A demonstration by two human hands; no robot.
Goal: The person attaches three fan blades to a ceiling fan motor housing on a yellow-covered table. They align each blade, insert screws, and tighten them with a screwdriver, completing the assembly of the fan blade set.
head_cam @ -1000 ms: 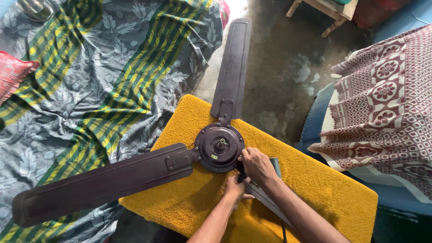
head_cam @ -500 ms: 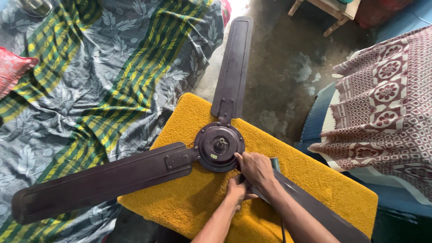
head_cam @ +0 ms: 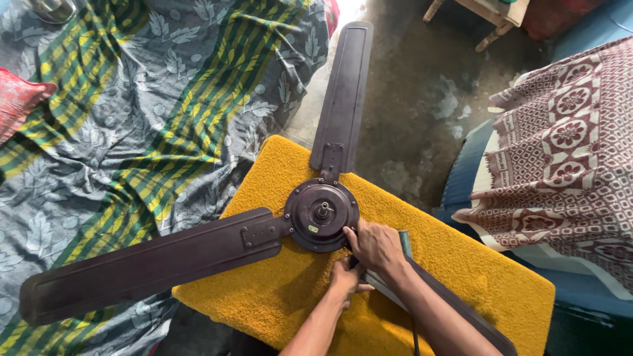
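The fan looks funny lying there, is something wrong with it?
Yes, a bit odd: the dark ceiling fan lies flat on a yellow cushion, not hanging. Two blades stick out over the cushion's edge. Both hands, left hand and right hand, are at the third blade's joint.

Single head-worn camera looking steeply down from above, facing forward over the person's own forearms, sitting fairly near the yellow towelling-covered surface (head_cam: 455, 277), the dark brown three-bladed ceiling fan (head_cam: 322, 214) filling mid-frame, patterned bedspread (head_cam: 132, 118) at left, concrete floor (head_cam: 422, 99) beyond.
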